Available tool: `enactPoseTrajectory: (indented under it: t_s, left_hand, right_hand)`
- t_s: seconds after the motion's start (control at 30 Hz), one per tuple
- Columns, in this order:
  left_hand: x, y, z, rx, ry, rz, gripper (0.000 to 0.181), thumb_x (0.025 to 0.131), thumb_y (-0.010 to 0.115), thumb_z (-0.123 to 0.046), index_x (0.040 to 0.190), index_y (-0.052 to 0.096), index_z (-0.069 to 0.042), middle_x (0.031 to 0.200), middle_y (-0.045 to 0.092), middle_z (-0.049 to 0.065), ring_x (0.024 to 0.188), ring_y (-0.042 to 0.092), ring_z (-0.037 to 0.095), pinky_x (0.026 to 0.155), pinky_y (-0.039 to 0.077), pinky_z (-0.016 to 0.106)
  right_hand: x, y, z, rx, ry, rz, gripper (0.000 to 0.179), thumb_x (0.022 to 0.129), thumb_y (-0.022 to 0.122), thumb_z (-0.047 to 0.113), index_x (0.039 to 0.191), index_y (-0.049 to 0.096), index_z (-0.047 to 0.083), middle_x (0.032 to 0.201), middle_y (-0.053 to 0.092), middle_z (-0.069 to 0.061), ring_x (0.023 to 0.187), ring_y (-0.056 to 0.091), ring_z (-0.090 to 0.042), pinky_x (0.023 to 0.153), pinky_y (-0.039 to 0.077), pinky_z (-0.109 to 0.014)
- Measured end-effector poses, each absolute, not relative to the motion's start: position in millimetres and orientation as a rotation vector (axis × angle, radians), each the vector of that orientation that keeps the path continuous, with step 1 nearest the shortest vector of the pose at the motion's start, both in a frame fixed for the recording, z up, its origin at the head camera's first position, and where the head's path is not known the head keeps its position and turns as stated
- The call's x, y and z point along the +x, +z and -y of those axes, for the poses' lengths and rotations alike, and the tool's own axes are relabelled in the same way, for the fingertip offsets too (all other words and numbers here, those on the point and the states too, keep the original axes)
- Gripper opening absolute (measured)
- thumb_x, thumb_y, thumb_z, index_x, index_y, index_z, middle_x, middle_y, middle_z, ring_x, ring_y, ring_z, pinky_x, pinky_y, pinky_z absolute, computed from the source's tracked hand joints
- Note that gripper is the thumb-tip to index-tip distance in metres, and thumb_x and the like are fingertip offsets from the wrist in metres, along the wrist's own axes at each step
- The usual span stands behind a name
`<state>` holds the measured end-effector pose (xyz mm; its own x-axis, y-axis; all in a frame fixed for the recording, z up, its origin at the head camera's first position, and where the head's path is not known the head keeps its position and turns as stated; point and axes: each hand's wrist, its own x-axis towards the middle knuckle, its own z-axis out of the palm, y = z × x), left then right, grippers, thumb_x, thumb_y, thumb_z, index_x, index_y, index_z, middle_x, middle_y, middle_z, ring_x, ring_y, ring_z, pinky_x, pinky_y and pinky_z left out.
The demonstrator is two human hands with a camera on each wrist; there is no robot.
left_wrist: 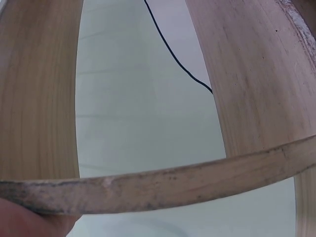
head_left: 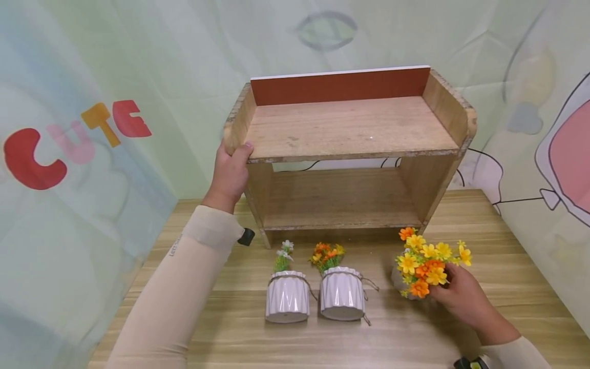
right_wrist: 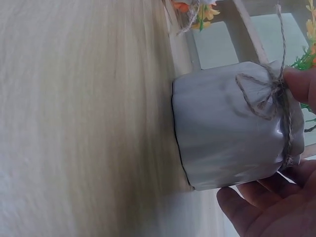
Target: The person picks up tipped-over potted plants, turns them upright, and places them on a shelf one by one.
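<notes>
A small two-tier wooden shelf [head_left: 350,128] stands towards the back of the table. My left hand [head_left: 232,171] grips its left side panel, the thumb over the front edge of the upper board. In the left wrist view, part of that hand [left_wrist: 32,222] shows at the panel's edge. On the right, my right hand [head_left: 465,300] holds a white flowerpot [right_wrist: 227,128] tied with twine, with yellow and orange artificial flowers [head_left: 426,261]. Thumb and fingers lie on opposite sides near its rim. The pot's base is close to the tabletop; I cannot tell whether they touch.
Two more white ribbed flowerpots stand before the shelf: one with white flowers [head_left: 288,297], the other with orange flowers [head_left: 342,294]. The wood-grain table [head_left: 239,328] runs beneath everything. Cloth backdrops [head_left: 193,77] with printed letters and balloons hang behind and at both sides.
</notes>
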<state>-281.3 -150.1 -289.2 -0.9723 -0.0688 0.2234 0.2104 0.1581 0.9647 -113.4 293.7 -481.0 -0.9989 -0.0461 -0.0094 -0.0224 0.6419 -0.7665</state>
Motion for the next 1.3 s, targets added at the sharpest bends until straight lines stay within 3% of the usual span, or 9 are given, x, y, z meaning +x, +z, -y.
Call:
enactPoseTrajectory:
  t_s: [0.2,0.33,0.43,0.5,1.13,1.3]
  left_hand:
    - [-280.3,-288.2,149.5,-0.130,-1.911,2.211,0.065,0.105,0.049,-0.035,0.164,0.031,-0.015,0.158,0.041,0.015,0.137,0.045,0.027,0.121,0.034,0.045]
    - [-280.8,-288.3,150.0,-0.129,-1.912,2.214,0.065,0.105,0.049,-0.035,0.164,0.031,-0.015,0.157,0.041,0.015,0.137,0.045,0.027,0.121,0.034,0.045]
    - [-280.8,-288.1,150.0,-0.127,-1.916,2.212,0.064,0.105,0.048,-0.035,0.164,0.031,-0.015,0.157,0.041,0.016,0.136,0.046,0.027,0.121,0.034,0.045]
    - [-281.0,-288.0,149.8,-0.130,-1.918,2.213,0.065,0.105,0.048,-0.035,0.164,0.030,-0.016,0.158,0.040,0.015,0.137,0.045,0.027,0.121,0.034,0.045]
    - [-281.3,-288.8,150.3,-0.131,-1.921,2.212,0.067,0.105,0.050,-0.035,0.164,0.030,-0.014,0.158,0.041,0.016,0.136,0.045,0.028,0.121,0.033,0.046]
    - [-281.9,-289.4,150.2,-0.147,-1.919,2.192,0.065,0.104,0.050,-0.033,0.163,0.033,-0.011,0.154,0.044,0.018,0.133,0.047,0.028,0.120,0.035,0.045]
  right_hand:
    - [-110.6,-481.7,-291.0,-0.047,-1.407,-2.775,0.060,0.087,0.074,-0.005,0.138,0.048,-0.020,0.135,0.059,-0.040,0.119,0.062,-0.042,0.080,0.051,-0.015]
    - [-109.2,-484.4,-289.7,-0.042,-1.472,-2.755,0.059,0.089,0.072,-0.005,0.141,0.047,-0.018,0.137,0.058,-0.038,0.112,0.063,-0.016,0.080,0.053,-0.017]
    - [-107.8,-486.2,-288.6,-0.038,-1.512,-2.742,0.056,0.092,0.071,-0.004,0.141,0.047,-0.016,0.137,0.058,-0.036,0.104,0.055,0.006,0.081,0.053,-0.018]
    - [-106.7,-486.8,-287.8,-0.035,-1.531,-2.735,0.055,0.092,0.070,-0.004,0.141,0.047,-0.015,0.138,0.057,-0.035,0.103,0.051,0.012,0.082,0.053,-0.018]
    - [-104.4,-486.9,-279.4,-0.030,-1.682,-2.695,0.066,0.092,0.069,-0.007,0.147,0.035,-0.014,0.145,0.049,-0.034,0.111,0.045,0.018,0.089,0.046,-0.008]
    - [-103.3,-489.4,-276.1,-0.056,-1.770,-2.708,0.064,0.087,0.069,-0.013,0.143,0.036,-0.014,0.138,0.054,-0.033,0.110,0.049,0.017,0.087,0.049,-0.009]
